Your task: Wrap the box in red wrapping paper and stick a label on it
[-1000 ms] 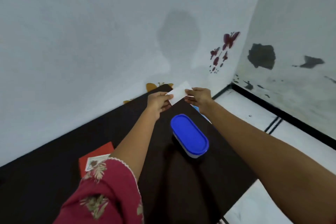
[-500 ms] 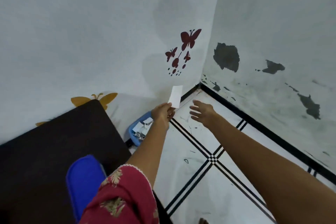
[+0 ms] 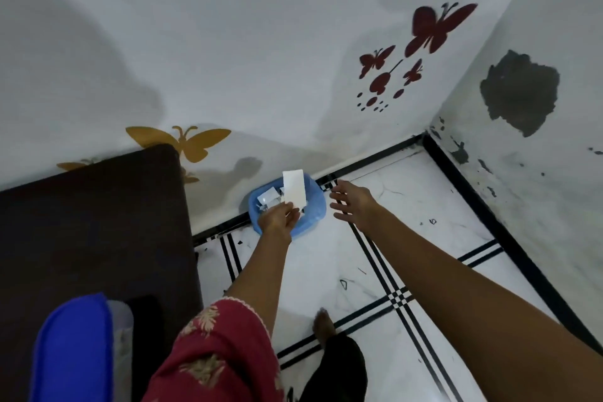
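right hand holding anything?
No: the right hand is open with fingers spread and empty, while the left hand pinches the white paper strip over the blue bin.

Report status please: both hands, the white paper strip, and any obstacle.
Left hand pinches white strip above blue basin of scraps. Right hand open, empty, beside it. Nothing in the way.

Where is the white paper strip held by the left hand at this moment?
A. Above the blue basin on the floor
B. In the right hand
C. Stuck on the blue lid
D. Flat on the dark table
A: the left hand pinches the white paper strip over the blue basin standing on the floor near the wall, while the right hand is open and empty.
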The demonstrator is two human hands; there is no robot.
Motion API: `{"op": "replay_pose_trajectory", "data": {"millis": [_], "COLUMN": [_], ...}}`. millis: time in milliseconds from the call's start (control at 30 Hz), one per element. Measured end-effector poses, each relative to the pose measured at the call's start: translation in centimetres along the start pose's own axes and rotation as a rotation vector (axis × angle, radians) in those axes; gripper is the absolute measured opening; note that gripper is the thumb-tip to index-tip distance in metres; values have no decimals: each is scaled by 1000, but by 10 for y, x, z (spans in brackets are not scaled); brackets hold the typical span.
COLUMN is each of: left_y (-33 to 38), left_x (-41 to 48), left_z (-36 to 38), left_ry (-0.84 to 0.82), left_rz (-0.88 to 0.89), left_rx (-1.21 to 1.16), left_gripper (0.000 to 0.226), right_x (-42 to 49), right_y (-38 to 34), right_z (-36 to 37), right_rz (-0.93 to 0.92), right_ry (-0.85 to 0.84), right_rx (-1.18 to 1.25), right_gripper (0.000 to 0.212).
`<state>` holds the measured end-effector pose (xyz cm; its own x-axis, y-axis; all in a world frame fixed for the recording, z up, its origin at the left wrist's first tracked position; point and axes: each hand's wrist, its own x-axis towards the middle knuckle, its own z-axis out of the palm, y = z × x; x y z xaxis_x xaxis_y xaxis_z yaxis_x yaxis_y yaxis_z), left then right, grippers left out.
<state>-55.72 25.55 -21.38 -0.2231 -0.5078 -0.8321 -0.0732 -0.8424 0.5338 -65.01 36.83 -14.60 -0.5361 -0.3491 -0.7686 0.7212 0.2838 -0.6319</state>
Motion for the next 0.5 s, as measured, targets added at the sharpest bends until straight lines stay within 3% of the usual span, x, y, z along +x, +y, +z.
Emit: {"op": "replay_pose_trajectory", "data": {"millis": [33,100,267,367,500], "left_y": [-2,-11,-50,-72,-99], "left_x": [22,67,209,288,349], "left_z": [5,10,15,8,-1], "left_ry": [15,64,197,220,206], "left_rz": [-22,-61,-105,-102,-150], "left_rx": [-12,-21,-66,-112,-3], "left_gripper": [5,16,25,17,25], "right_x": [16,56,205,280,335], "right_y": [-2,3,50,80,105], "right_z": [2,6,15,22,28], "right_rz": [20,56,146,154,224], "right_ry": [-15,-40,-30,-34,-109], "right_rx": [-7,-50,-204,-284,-304], "right_gripper": [37,43,33,40,44]}}
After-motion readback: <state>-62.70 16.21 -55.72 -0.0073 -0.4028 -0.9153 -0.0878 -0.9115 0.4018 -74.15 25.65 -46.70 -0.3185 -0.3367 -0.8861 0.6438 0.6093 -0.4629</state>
